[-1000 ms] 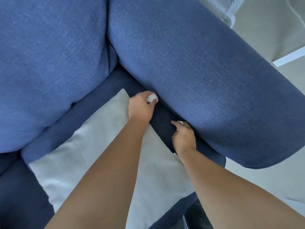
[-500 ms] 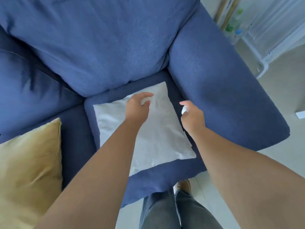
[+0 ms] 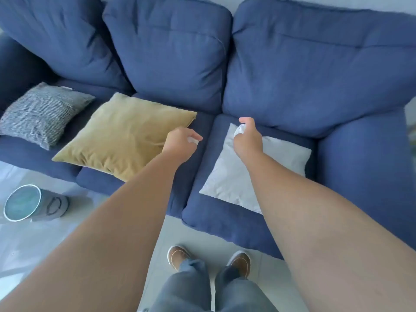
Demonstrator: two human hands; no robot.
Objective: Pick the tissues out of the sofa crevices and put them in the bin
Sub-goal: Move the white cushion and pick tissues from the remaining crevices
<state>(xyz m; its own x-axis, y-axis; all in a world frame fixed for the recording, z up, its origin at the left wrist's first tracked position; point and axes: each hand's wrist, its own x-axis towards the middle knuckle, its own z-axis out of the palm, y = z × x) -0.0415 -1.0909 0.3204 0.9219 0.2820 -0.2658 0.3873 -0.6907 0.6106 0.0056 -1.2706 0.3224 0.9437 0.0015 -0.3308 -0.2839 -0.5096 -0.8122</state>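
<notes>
Home living room, blue sofa (image 3: pixel 175 55) (scatter cushions (image 3: pixel 126 134))

No readable text, labels, brands or numbers appeared anywhere; the dark mark on the bin (image 3: pixel 36 202) was too blurred to read.

A yellow pillow (image 3: pixel 126 136) lies between a stripy grey pillow (image 3: pixel 42 113) and a white pillow (image 3: pixel 254 167). Two brown shoes (image 3: pixel 179 256) stand on the pale floor (image 3: pixel 27 244).

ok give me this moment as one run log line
left hand: holds tissue | right hand: holds tissue | both over sofa | bin: on floor, left | step: binning not yet done
</notes>
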